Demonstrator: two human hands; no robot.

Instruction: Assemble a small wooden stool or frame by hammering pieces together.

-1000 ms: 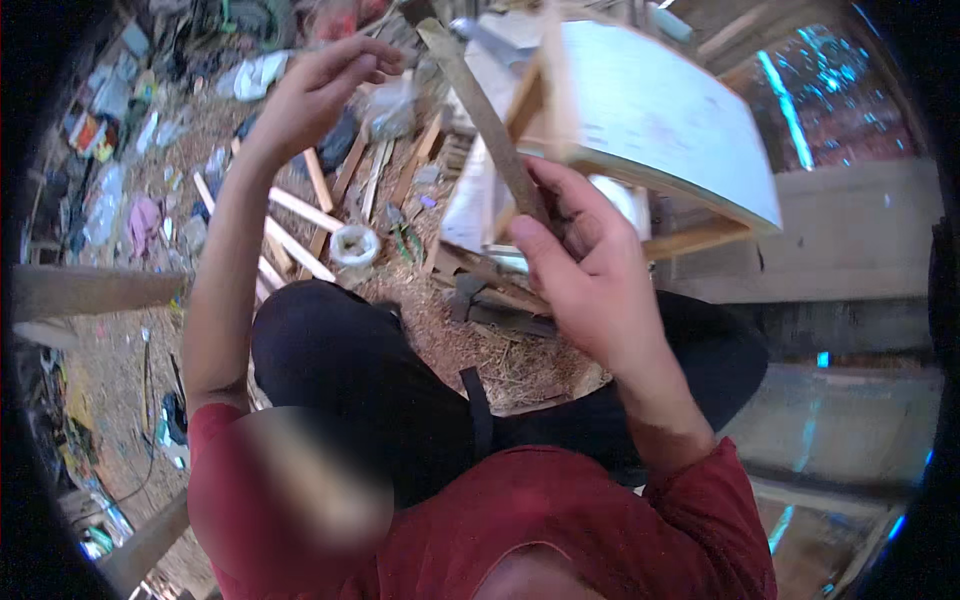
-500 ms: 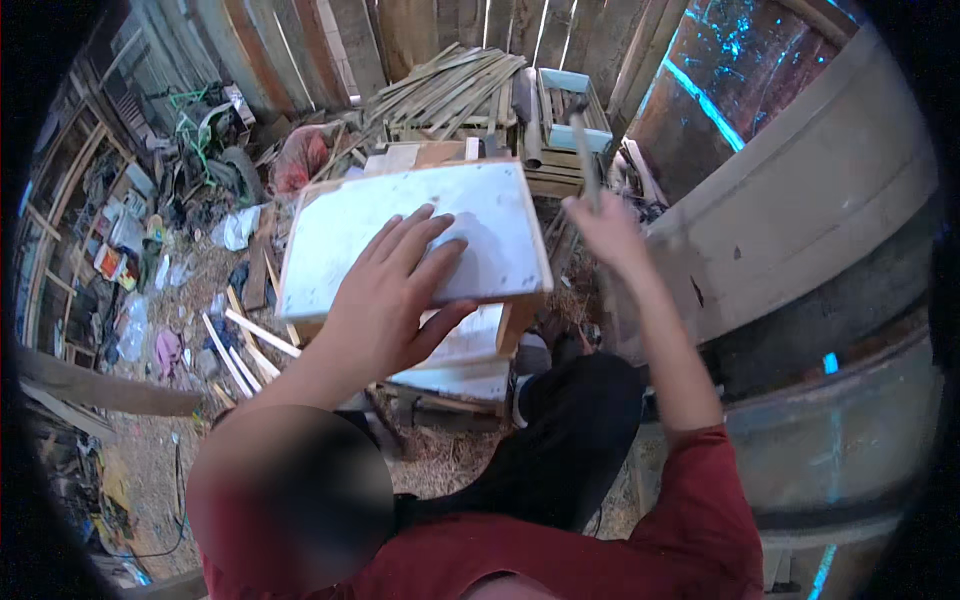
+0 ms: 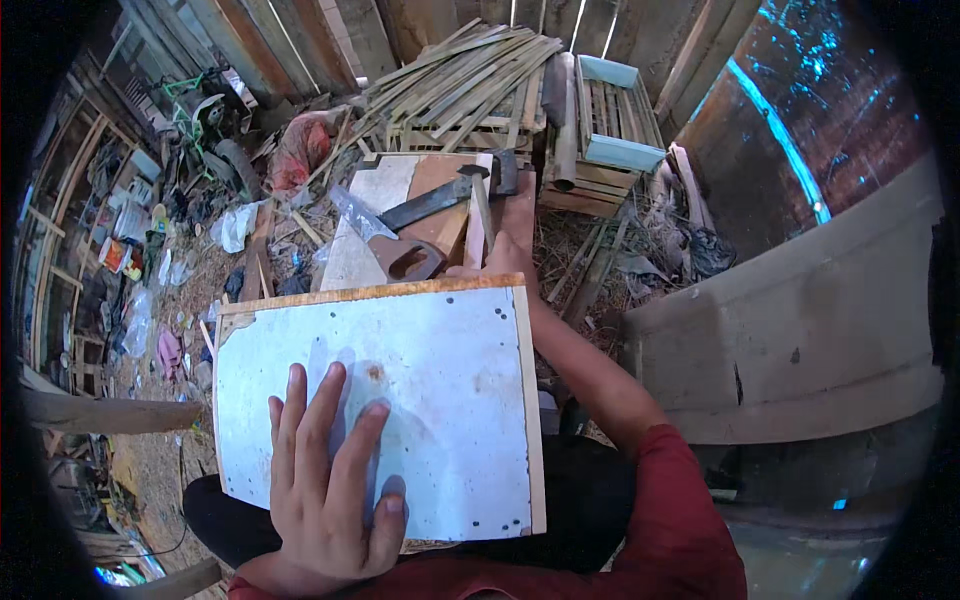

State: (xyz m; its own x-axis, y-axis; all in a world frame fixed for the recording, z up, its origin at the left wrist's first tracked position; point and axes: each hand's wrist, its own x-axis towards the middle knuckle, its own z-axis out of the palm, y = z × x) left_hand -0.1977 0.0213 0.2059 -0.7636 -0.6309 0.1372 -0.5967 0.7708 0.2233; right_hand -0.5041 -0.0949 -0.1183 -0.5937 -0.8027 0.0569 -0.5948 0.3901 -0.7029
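Panel (image 3: 440, 400), white, brown-stained, wood-edged, left hand (image 3: 335, 500) spread over it, right hand (image 3: 508, 258) gripping hammer (image 3: 484, 212)

The board (image 3: 440, 430) under the left fingers (image 3: 316, 425) is white with dark dots (image 3: 450, 301) (plus one brown smudge (image 3: 375, 372) by a fingertip (image 3: 376, 409)). Past the fingers, the saw handle (image 3: 385, 250) is brown.

Place: rough woodworking shed, by my reckoning. Walls: upright planks (image 3: 402, 35), daylight in gaps. Stock: heap of thin wooden strips (image 3: 465, 80), flat boards (image 3: 435, 176). Containers: slatted crate (image 3: 625, 150) with pale ends, near strips. Tools: handsaw (image 3: 386, 254) on boards before me, hammer (image 3: 482, 213) in my right hand (image 3: 506, 258). Ground: bare earth (image 3: 155, 465), littered at my left with white plastic (image 3: 235, 228), pink cloth (image 3: 170, 352).
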